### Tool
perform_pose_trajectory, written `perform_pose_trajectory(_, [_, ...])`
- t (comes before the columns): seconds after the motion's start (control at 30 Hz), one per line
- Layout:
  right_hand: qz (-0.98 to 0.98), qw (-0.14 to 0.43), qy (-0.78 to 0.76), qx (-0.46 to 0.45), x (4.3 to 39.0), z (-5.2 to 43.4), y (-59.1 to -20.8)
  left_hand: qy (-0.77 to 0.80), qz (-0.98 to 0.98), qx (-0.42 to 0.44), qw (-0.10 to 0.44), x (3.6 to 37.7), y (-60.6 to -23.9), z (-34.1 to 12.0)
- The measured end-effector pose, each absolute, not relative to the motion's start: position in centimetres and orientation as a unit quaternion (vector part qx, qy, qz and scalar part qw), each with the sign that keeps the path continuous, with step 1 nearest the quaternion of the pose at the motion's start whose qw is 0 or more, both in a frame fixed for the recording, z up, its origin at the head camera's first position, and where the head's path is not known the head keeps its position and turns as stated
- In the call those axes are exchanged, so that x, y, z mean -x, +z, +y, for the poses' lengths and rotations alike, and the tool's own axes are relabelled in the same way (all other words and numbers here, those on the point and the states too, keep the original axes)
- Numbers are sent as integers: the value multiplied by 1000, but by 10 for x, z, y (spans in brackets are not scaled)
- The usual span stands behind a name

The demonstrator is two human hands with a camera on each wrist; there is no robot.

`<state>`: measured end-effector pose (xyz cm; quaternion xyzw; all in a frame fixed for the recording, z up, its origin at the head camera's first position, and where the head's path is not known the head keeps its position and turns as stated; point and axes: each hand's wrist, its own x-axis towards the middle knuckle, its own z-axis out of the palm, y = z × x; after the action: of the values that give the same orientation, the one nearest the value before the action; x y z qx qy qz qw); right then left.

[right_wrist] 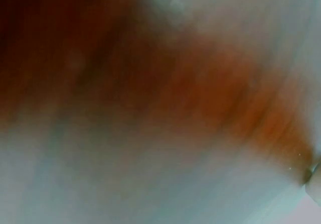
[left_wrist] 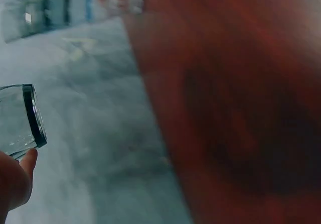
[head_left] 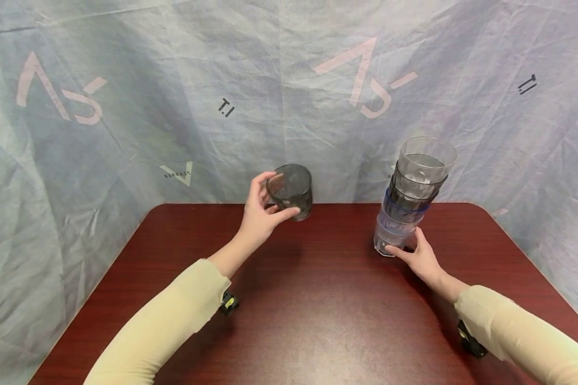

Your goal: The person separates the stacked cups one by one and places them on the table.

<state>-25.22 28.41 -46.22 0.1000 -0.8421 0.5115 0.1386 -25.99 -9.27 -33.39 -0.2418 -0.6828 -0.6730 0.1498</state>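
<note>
In the head view, my left hand (head_left: 261,213) grips a smoky grey tumbler (head_left: 291,184) between thumb and fingers, above the far part of the table. Its rim faces up and toward the camera. Over to the right, my right hand (head_left: 425,262) holds the bottom of a tall stack of tumblers (head_left: 411,200), several nested together, clear, smoky and blue-tinted. The stack slants to the right; whether its base touches the table I cannot tell. From the left wrist, the grey tumbler (left_wrist: 15,118) shows at the left edge and the stack (left_wrist: 45,13) is blurred. Motion blurs the right wrist view.
A dark red wooden table (head_left: 337,321) lies beneath both hands. Behind it and along the sides hangs a grey cloth (head_left: 250,64) printed with pink and dark letters. Small black devices (head_left: 228,303) are strapped under the wrists.
</note>
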Motion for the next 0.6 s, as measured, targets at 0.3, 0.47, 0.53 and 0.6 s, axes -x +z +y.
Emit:
perform_pose_trajectory(0.3, [-844,133,511,-98,251,285,-461,-657,-720,157,160,252,-381,-151])
perform_pose_trajectory(0.47, [-841,130,516,-100,251,284,-461,-650,-736,121,147,241,-379,-169])
perform_pose_trajectory(0.53, [-841,130,516,-101,251,284,-461,-650,-738,109,146,242,-383,-176])
perform_pose_trajectory(0.6, [-840,130,517,-102,251,284,-461,-652,-738,97,144,247,-390,-182])
